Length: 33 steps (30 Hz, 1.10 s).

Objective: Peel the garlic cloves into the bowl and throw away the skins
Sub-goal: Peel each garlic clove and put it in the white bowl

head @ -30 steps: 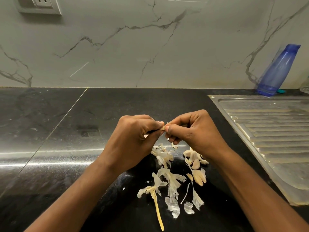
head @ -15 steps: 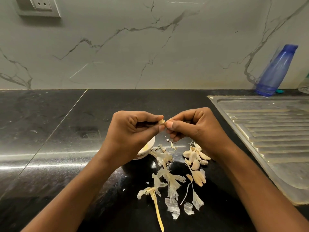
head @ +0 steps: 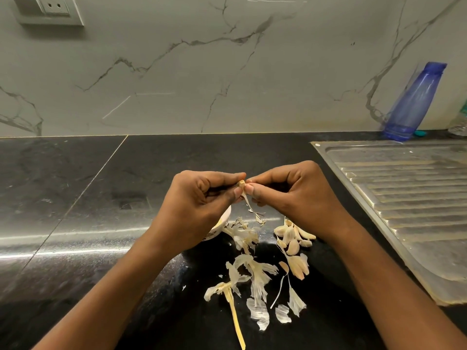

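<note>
Above the black counter, my left hand (head: 199, 205) pinches a small garlic clove (head: 241, 184) between thumb and forefinger. My right hand (head: 295, 190) pinches the clove's skin from the other side, and a thin strip of skin (head: 249, 204) hangs down from it. A white bowl (head: 222, 224) sits mostly hidden under my left hand. Several unpeeled cloves (head: 293, 236) lie in a heap below my right hand. Loose papery skins (head: 252, 274) and a dry stalk (head: 235, 314) are scattered on the counter in front of me.
A steel sink drainboard (head: 409, 198) takes up the right side of the black counter (head: 88, 198). A blue plastic bottle (head: 414, 102) leans against the marble wall at the back right. A wall socket (head: 50, 8) sits at the top left.
The hands have lifted slightly and a strip of skin now hangs from the clove between them. The bowl's rim shows under my left hand, hidden a second ago.
</note>
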Tool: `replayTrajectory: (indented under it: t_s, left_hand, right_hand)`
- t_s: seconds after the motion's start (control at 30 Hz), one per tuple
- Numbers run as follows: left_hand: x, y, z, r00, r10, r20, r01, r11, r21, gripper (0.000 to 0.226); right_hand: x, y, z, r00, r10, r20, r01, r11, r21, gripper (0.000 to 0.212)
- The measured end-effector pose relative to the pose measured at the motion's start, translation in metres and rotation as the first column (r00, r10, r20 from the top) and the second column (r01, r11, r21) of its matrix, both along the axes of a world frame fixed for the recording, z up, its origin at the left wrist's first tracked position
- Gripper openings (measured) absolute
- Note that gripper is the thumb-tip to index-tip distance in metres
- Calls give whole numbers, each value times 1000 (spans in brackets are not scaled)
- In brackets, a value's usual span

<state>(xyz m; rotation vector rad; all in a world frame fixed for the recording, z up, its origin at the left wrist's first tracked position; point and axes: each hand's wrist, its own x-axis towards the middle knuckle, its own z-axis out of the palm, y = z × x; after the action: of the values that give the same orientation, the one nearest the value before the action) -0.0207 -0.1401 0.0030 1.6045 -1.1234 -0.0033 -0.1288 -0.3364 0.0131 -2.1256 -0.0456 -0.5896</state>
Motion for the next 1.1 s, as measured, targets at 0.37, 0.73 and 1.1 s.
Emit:
replayTrajectory:
  t_s: [0.37,0.73,1.1]
  left_hand:
    - [-6,-1,-2,1000,-10,23,10,1000,-4,23]
    - [-4,2,-3,995,-22,102,17,999,50,22]
    - [-3,3,0,995,-50,88,46,997,54,23]
  right_hand:
    - [2,2,-5,989,7,149,28,972,-234,9]
    - [0,-4,-3,995,80,50,-65,966,-251,7]
    - [-4,-7,0,993,116,-18,-118,977,-176,9]
